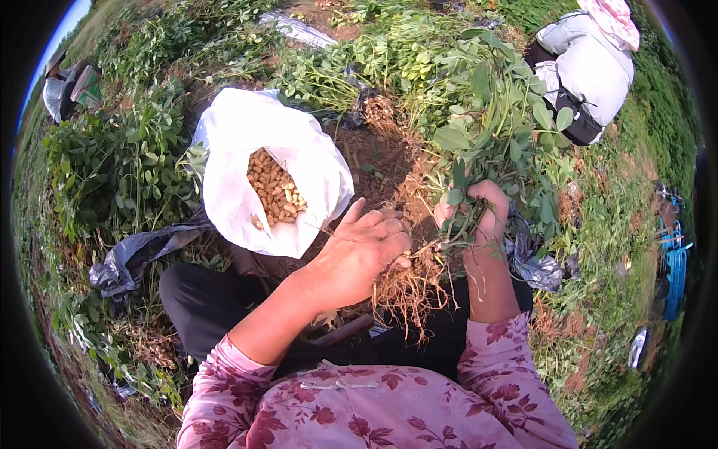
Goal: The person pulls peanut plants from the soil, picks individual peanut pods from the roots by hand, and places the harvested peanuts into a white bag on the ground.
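Note:
My right hand [482,213] is closed around the stems of an uprooted peanut plant [493,129], its leaves spreading up and away from me. The plant's thin tangled roots [412,297] hang over my lap. At the root end, my left hand [367,247] is bent with the fingertips partly hidden; whether it grips a root or pod I cannot tell. Left of that hand stands a white plastic sack [325,168], its mouth open, with many peanuts in their shells [275,188] inside.
Leafy peanut plants [129,140] lie around me. Crumpled plastic film [146,247] is at the left, with more [538,269] beside my right forearm. One person [589,67] bends at the upper right; another [56,92] is far left. A blue vehicle or cart [675,269] stands far right.

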A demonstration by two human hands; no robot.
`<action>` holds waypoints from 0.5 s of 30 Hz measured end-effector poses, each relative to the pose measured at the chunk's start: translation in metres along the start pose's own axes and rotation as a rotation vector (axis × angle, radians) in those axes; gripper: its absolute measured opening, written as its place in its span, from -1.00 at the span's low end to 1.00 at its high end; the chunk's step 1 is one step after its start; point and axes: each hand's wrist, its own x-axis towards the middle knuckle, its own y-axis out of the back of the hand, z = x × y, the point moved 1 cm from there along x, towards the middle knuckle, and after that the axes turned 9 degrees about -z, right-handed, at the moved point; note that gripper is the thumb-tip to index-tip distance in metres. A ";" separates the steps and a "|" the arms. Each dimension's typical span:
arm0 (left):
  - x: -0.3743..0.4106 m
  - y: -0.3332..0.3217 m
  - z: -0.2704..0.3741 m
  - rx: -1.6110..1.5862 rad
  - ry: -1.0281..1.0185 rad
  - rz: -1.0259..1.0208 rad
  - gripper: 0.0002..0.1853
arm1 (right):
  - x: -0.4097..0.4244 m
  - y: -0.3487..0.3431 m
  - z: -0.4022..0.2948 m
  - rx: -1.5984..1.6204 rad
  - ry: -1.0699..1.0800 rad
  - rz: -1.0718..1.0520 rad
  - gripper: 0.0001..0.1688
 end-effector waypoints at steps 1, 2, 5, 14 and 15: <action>0.000 -0.001 0.000 0.017 -0.027 -0.022 -0.66 | -0.002 0.006 -0.001 -0.012 0.005 0.044 -0.70; 0.001 -0.001 0.000 0.034 -0.055 -0.044 -0.64 | -0.003 0.010 -0.001 -0.024 0.011 0.089 -0.71; 0.002 -0.001 -0.001 -0.008 -0.106 -0.057 -0.60 | -0.013 0.007 -0.011 -0.061 0.094 0.004 -0.80; -0.054 -0.018 -0.065 -0.568 0.363 0.478 -0.88 | -0.075 0.069 -0.126 -0.219 0.615 0.409 -0.84; -0.058 -0.015 -0.079 -0.654 0.457 0.546 -0.87 | -0.085 0.063 -0.137 -0.222 0.769 0.579 -0.80</action>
